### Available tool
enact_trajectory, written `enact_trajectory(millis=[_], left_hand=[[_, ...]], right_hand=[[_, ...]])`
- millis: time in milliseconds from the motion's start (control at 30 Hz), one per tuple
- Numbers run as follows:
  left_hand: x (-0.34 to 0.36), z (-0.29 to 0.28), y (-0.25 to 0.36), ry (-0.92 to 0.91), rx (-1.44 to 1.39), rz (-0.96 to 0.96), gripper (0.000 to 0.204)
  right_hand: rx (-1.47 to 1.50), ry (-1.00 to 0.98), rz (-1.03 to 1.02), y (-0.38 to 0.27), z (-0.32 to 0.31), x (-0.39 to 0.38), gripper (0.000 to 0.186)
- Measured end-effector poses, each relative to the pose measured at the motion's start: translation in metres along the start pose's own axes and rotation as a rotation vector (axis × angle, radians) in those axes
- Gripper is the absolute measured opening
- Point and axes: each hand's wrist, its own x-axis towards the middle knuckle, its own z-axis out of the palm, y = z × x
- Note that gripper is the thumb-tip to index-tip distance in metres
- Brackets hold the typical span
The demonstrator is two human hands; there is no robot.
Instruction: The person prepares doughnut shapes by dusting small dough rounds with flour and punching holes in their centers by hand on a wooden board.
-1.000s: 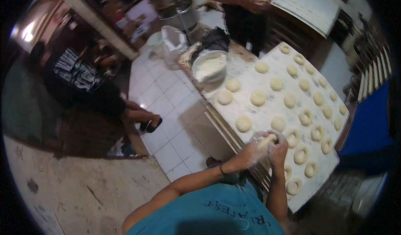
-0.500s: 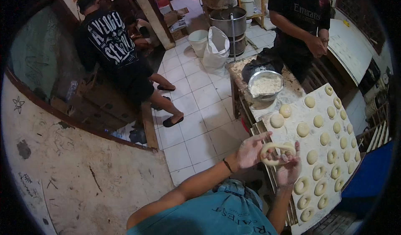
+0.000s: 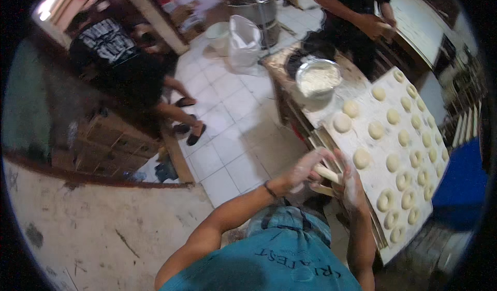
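A pale ring of raw dough (image 3: 326, 173) hangs between my two floury hands, seen nearly edge-on. My left hand (image 3: 305, 168) is curled round its left side, partly hiding it. From the right, my right hand (image 3: 353, 186) grips the other side with its fingers closed. Both hands are just off the near left edge of a floured white board (image 3: 383, 149). On that board lie several dough rings (image 3: 385, 200) toward the near end and right, and several round dough balls (image 3: 361, 158) toward the far end and left. The ball nearest my hands sits beyond my right fingertips.
A metal bowl of flour (image 3: 318, 80) stands on the wooden table beyond the board. Across it a person in black (image 3: 357, 19) holds something pale in their hands. Another person in black (image 3: 116, 63) stands at the left. A white sack (image 3: 244, 42) and a pail stand on the tiled floor.
The view has shifted, and my hands now sit further from the dough on the board. The dough ring has tilted from facing up to nearly edge-on, still between both hands.
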Motion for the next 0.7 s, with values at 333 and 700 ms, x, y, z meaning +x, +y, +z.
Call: enact_trajectory(millis=[333, 700], left_hand=[[0.028, 0.018, -0.068, 0.132, -0.774, -0.195, 0.043], [0.141, 0.056, -0.124, 0.046, 0.535, -0.381, 0.058]], right_hand=[[0.440, 0.890, -0.189, -0.010, -0.013, -0.034, 0.012], [-0.052, 0.985, -0.018, -0.058, -0.080, -0.127, 0.045]])
